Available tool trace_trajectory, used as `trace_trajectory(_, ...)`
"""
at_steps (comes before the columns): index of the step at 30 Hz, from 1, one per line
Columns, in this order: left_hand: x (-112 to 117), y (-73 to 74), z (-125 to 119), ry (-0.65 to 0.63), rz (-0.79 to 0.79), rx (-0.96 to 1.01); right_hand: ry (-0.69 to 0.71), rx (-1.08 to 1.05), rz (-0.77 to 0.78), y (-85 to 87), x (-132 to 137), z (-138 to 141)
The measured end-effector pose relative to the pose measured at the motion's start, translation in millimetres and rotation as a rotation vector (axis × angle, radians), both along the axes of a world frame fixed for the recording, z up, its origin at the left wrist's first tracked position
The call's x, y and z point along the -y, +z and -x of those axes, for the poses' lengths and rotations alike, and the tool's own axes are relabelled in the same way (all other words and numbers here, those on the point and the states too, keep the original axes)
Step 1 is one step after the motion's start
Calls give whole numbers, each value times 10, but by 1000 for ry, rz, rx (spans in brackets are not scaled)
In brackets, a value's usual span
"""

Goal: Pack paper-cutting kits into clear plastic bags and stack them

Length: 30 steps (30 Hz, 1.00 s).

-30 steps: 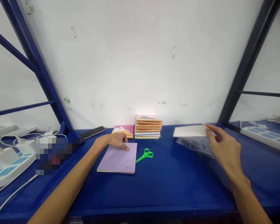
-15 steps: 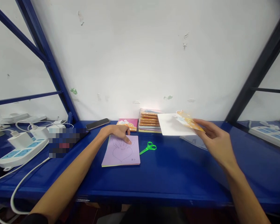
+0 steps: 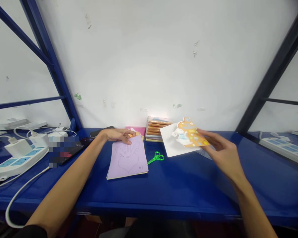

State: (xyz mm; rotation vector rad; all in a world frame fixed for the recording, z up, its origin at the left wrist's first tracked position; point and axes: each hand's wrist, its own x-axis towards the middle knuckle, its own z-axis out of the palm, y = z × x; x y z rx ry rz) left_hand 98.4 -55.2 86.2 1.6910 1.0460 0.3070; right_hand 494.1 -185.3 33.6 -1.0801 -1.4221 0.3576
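Note:
My left hand (image 3: 116, 135) grips the top edge of a lilac paper sheet (image 3: 127, 158), which has a pencilled radish-like outline and lies tilted on a thin stack of paper. My right hand (image 3: 221, 152) holds an orange rabbit picture card (image 3: 188, 134) by its right end, above a white paper sheet (image 3: 175, 142). A clear plastic bag (image 3: 205, 153) shows faintly under my right fingers. Green scissors (image 3: 155, 157) lie between the lilac sheet and the white sheet.
Behind stand a stack of coloured paper packets (image 3: 158, 130) and a pink booklet (image 3: 135, 131). A blue table (image 3: 188, 188) runs along a white wall. At left are a phone (image 3: 100, 131), power strips, chargers and cables. A blurred patch (image 3: 63, 150) hides some objects.
The lilac sheet has turned slightly and its top edge now sits under my left fingers. My right hand has lowered the rabbit card, and its picture now shows clearly.

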Motion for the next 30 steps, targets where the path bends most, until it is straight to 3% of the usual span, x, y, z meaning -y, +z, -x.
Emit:
trace_trajectory(4,-4,1,14,43,99,203,36,119,-6,-10,-4,114)
trace_trajectory(9,11,0,-120,-35,171,357,187,-100,-19,26,15,424)
trace_trajectory(13,-19,-76,-215,-30,227,400,188,-170,-2,73,78,601)
trace_trajectory(24,-46,-128,-230,-72,256,429,257,-5,20,22,84,565)
trace_trajectory(30,11,-123,-310,-110,227,449,383,57,101,-24,112,638)
